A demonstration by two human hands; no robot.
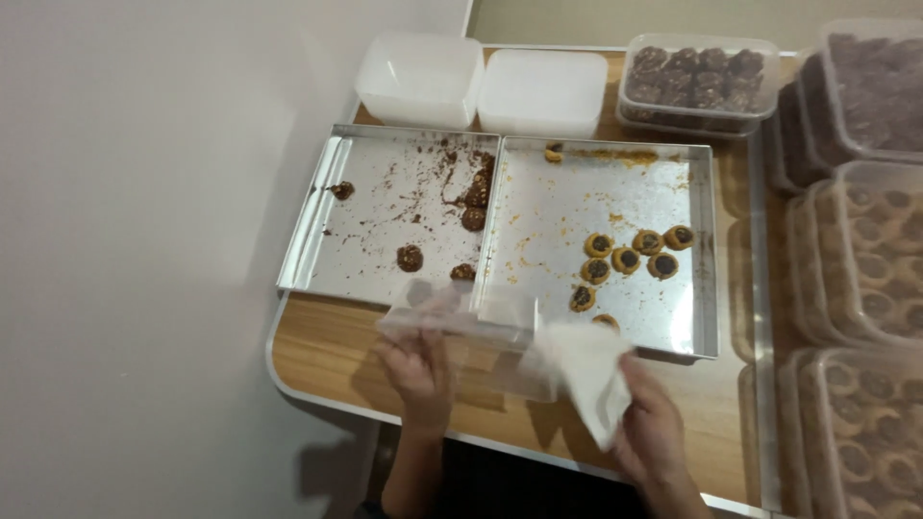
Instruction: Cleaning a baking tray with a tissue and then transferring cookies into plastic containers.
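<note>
Left hand [420,370] gripping clear plastic container [468,332], right hand [649,428] clutching white tissue [586,370] beside it; best wiped with container steadied, clear of thumbprint cookies [630,255].

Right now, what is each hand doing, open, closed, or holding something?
Left hand: closed on the clear plastic container, gripping its near edge.
Right hand: closed on a white tissue pressed against the container.

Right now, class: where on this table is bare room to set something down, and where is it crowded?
Bare wood lies along the front table edge, below the left tray, beside the left hand. The right side is crowded: stacked cookie boxes border the right tray.
</note>
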